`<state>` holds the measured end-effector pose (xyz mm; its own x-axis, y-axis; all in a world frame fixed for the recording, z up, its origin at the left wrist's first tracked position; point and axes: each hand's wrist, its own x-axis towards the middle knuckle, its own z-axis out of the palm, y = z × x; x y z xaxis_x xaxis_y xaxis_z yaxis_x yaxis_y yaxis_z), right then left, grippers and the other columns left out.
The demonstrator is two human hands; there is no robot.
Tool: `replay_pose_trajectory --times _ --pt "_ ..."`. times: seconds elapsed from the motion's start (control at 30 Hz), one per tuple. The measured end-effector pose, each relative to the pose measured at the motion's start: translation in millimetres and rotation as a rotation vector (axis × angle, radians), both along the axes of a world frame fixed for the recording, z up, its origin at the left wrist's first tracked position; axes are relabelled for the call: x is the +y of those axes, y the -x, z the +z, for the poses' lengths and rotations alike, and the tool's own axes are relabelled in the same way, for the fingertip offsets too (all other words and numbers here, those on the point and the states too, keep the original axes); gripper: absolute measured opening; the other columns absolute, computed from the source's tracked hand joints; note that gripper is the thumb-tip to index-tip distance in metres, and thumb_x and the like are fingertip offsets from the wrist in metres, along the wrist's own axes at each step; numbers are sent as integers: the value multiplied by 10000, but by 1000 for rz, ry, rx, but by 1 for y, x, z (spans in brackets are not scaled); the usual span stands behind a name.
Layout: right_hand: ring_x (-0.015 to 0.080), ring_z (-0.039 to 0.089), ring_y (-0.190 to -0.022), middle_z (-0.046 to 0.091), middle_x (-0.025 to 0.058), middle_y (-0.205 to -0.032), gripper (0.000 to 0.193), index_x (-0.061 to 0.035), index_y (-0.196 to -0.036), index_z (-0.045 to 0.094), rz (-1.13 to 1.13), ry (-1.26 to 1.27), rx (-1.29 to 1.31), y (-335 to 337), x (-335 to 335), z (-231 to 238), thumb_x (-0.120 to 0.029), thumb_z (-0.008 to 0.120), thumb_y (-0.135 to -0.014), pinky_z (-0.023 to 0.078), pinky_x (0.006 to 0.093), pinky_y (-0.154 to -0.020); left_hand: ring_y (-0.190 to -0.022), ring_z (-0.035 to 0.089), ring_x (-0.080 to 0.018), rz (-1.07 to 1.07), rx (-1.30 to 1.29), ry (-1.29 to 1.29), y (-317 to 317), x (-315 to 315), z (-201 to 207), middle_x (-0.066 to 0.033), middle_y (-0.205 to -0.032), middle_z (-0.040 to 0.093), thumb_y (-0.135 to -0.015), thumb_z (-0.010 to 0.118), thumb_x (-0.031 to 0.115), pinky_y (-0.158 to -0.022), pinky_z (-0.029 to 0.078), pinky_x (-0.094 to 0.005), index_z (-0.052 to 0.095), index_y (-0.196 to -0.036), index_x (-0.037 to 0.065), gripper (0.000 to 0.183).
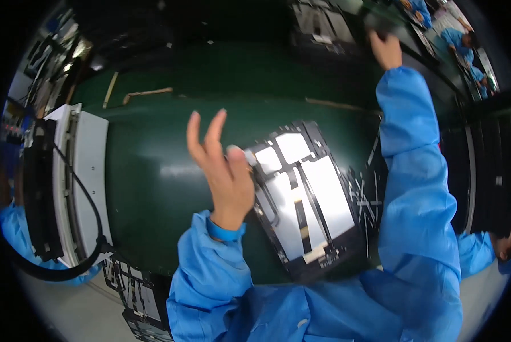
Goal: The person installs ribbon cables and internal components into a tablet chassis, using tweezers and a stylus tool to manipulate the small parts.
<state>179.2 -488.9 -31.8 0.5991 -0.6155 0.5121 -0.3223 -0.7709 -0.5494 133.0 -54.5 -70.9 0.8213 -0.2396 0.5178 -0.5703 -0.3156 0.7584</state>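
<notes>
Left hand (227, 182), in the head view: open, fingers spread toward twelve o'clock, apparently holding nothing, at the ten o'clock edge of a black device chassis (304, 202); cannot tell whether touching or just above. Right hand (387, 52): stretched out toward one o'clock, fingers bent at a blurred dark thing (383, 24); cannot tell whether gripped or merely touched. Chassis lying on the green bench (144, 222), just right of centre, top turned toward eleven o'clock, silvery plates (330, 196) exposed. Just beside, at three o'clock from it, loose pale strips (365, 202); toward twelve, a second chassis (324, 25). Possible trouble: strips swept against the chassis by the right sleeve (412, 165); lower edge nudged by the coat (346, 308); plates scratched by anything carried across.
</notes>
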Motion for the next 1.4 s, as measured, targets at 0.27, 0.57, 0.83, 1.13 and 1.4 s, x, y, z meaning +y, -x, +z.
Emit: replay_pose_trajectory --times 0.27,0.57,0.83,1.13,1.4 --pt "272 636 -781 628 138 -846 183 -29 -939 628 667 33 622 200 202 75 -107 675 -780 505 348 -663 -1284 296 -316 71 -39 -6 8 13 4 -182 -1406 273 -990 289 300 -1041 238 -395 496 -1254 59 413" --pt "331 558 -847 508 136 -924 164 -13 -921 554 462 -202 610 304 190 -2 -28 635 -779 457 375 -702 -1258 357 -277 0 37 83 70 3 25 -174 -1372 351 -964 389 230 -1039 265 -371 503 -1228 18 357" --pt "114 601 -766 619 75 -877 70 10 -908 564 505 -967 184 307 230 55 7 598 -847 470 246 -678 -1071 527 -253 -514 454 164 165 -5 44 -139 -1164 540 -775 670 68 -936 393 -347 586 -1146 15 384" --pt "136 623 -775 641 102 -887 102 26 -941 604 947 -1313 366 307 287 53 -20 619 -851 483 239 -652 -897 545 -220 -691 472 735 185 7 25 -130 -1016 613 -710 760 101 -766 437 -314 723 -877 29 185" --pt "277 605 -683 595 117 -822 151 9 -917 622 961 -901 429 299 308 45 -40 673 -783 485 348 -595 -839 560 -203 -533 562 458 182 23 41 -86 -897 612 -762 745 220 -742 456 -315 710 -798 34 193"
